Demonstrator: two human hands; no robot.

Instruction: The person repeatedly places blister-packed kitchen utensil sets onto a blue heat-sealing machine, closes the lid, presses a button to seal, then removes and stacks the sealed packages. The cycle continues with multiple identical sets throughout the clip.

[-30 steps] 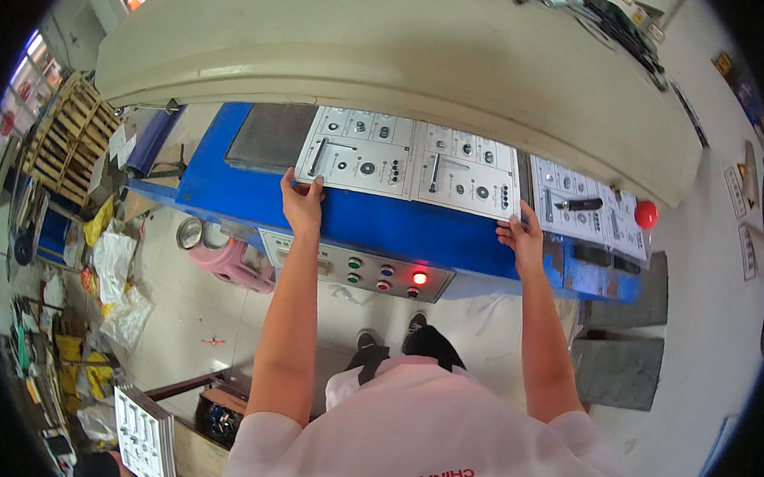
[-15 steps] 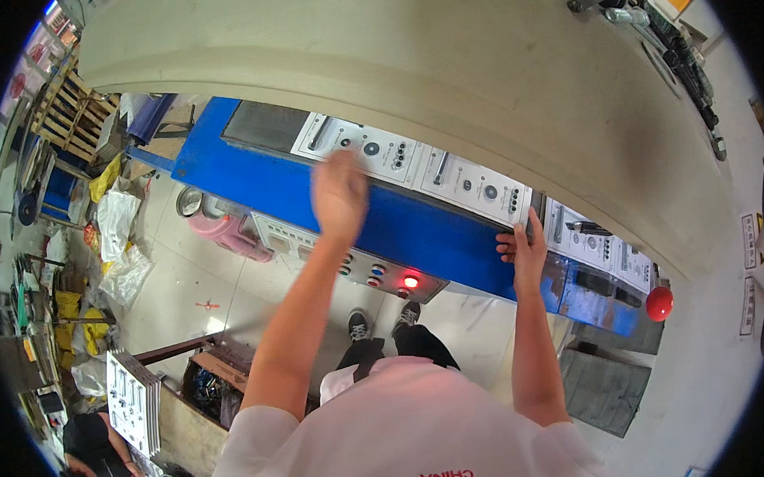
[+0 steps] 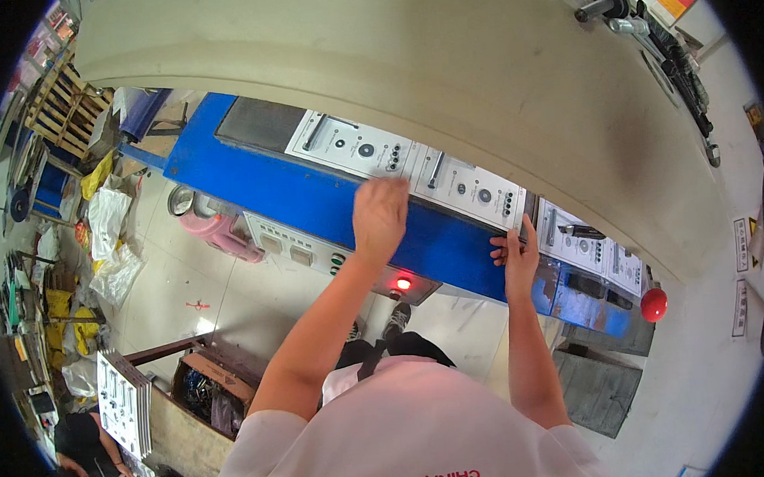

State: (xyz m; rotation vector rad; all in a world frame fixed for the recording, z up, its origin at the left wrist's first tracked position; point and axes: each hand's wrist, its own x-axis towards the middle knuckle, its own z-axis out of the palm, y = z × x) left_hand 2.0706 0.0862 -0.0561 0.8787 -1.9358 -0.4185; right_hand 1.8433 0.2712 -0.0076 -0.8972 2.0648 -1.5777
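A white printed card sheet (image 3: 413, 168) with blister-packed hardware lies on the blue machine bed (image 3: 311, 199), mostly under the cream press head (image 3: 408, 73). My right hand (image 3: 510, 251) pinches the sheet's near right corner. My left hand (image 3: 381, 214) is blurred, hovering over the bed's front edge by the middle of the sheet, fingers loosely curled with nothing in it.
A grey control panel (image 3: 331, 257) with coloured buttons and a lit red lamp (image 3: 402, 283) sits below the bed. A second card sheet (image 3: 590, 245) lies to the right, near a red knob (image 3: 653, 304). A stack of card sheets (image 3: 119, 406) stands lower left beside another person (image 3: 82, 444).
My left hand let go of the sheet's left corner and swept right along the bed front. The sheet slid further under the press head. My right hand stays on the right corner.
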